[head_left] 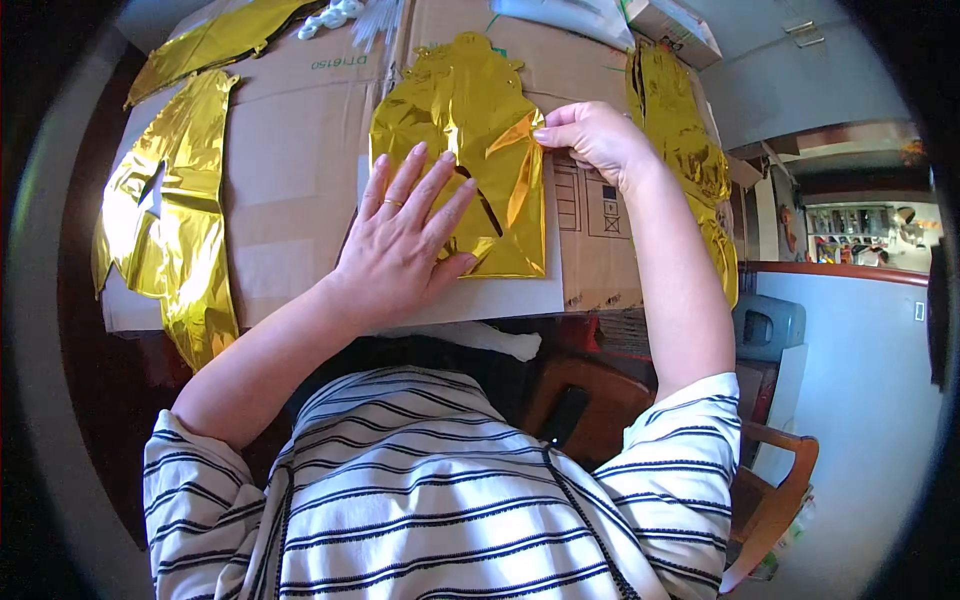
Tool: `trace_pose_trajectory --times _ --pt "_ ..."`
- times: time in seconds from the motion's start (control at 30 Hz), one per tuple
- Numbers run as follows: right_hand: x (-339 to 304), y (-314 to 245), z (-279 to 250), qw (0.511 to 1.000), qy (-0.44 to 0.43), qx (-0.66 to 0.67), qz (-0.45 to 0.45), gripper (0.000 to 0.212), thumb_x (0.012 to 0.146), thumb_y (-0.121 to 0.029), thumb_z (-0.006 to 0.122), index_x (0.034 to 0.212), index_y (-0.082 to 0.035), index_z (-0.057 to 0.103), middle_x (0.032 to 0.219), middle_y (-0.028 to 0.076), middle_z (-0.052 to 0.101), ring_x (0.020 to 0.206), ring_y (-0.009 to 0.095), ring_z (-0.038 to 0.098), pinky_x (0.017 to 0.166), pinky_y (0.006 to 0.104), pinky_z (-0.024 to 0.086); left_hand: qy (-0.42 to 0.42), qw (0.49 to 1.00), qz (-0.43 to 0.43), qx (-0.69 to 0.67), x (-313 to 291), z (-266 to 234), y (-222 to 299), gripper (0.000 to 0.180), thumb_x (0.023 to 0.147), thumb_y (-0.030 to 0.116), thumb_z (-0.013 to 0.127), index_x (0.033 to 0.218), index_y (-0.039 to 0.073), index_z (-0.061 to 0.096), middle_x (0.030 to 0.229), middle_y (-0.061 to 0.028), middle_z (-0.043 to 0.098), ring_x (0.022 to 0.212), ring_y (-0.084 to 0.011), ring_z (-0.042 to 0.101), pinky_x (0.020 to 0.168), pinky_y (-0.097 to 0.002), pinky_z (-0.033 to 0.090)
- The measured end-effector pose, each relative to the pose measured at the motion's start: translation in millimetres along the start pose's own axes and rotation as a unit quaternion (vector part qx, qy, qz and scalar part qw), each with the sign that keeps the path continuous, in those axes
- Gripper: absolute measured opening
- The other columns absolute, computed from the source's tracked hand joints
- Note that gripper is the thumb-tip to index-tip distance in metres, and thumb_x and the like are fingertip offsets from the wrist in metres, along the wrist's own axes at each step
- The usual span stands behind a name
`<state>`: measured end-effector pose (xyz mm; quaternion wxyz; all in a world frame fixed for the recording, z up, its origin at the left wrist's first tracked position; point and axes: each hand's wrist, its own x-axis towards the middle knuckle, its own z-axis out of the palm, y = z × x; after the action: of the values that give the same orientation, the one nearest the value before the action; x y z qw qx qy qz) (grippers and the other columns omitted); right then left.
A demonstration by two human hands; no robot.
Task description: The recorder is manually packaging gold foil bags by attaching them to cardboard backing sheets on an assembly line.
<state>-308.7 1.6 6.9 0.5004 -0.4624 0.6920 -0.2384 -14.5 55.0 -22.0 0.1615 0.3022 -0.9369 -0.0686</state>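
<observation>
A flat gold foil balloon [450, 110] lies on the cardboard sheet [290, 170] in front of me. My left hand [405, 240] presses flat on its lower part, fingers spread, a ring on one finger. My right hand [592, 135] pinches the balloon's right edge, where the foil is folded over into a triangular flap [523, 165]. Both forearms are bare and reach up from my striped shirt.
Another gold foil balloon [165, 220] lies at the left, a third [685, 140] at the right edge, a fourth [215, 40] at the top left. A small box [675, 25] and white plastic pieces [335, 15] sit at the far edge. A wooden chair [770, 490] stands at the lower right.
</observation>
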Motion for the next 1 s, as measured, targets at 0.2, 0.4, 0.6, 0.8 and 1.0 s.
trace_pose_trajectory --times 0.2,0.4,0.6,0.8,1.0 --pt "0 5 1 0.999 -0.001 -0.008 -0.047 0.013 0.088 -0.016 0.074 0.098 -0.008 0.072 0.081 -0.005 0.068 0.062 0.002 0.052 0.052 0.0196 0.035 0.01 0.984 0.17 -0.056 15 -11 14 0.06 0.087 0.032 0.067 0.139 0.007 0.052 0.15 -0.015 0.044 0.145 -0.0355 0.034 0.119 -0.0551 0.024" --pt "-9 -6 6 0.999 -0.003 -0.026 -0.028 0.016 0.086 -0.019 0.075 0.097 -0.008 0.071 0.077 -0.006 0.065 0.058 0.002 0.049 0.049 0.0197 0.034 -0.079 0.944 0.287 -0.144 31 14 21 0.058 0.092 0.03 0.063 0.141 0.002 0.049 0.154 -0.0156 0.04 0.146 -0.0297 0.035 0.12 -0.0509 0.027" --pt "-10 -8 8 0.999 -0.003 -0.03 -0.018 0.017 0.085 -0.019 0.078 0.095 -0.008 0.07 0.073 -0.007 0.062 0.052 0.001 0.041 0.046 0.019 0.029 -0.115 0.937 0.295 -0.146 32 19 19 0.066 0.095 0.036 0.06 0.147 0.001 0.041 0.158 -0.0162 0.035 0.147 -0.03 0.032 0.121 -0.0512 0.025" --pt "-8 -6 11 1.0 0.019 0.013 -0.016 0.02 0.083 -0.021 0.08 0.096 -0.008 0.071 0.078 -0.006 0.064 0.053 0.0 0.042 0.048 0.0184 0.033 -0.119 0.938 0.295 -0.135 32 18 19 0.067 0.095 0.037 0.058 0.149 0.001 0.039 0.159 -0.0164 0.033 0.148 -0.0302 0.031 0.122 -0.0515 0.022" --pt "-12 -8 11 0.993 0.057 -0.081 -0.062 0.026 0.082 -0.026 0.082 0.094 -0.006 0.071 0.081 -0.002 0.067 0.058 0.004 0.05 0.055 0.02 0.041 -0.112 0.939 0.294 -0.139 31 18 19 0.066 0.094 0.037 0.059 0.147 0.001 0.042 0.159 -0.0169 0.033 0.148 -0.031 0.03 0.122 -0.0519 0.021"
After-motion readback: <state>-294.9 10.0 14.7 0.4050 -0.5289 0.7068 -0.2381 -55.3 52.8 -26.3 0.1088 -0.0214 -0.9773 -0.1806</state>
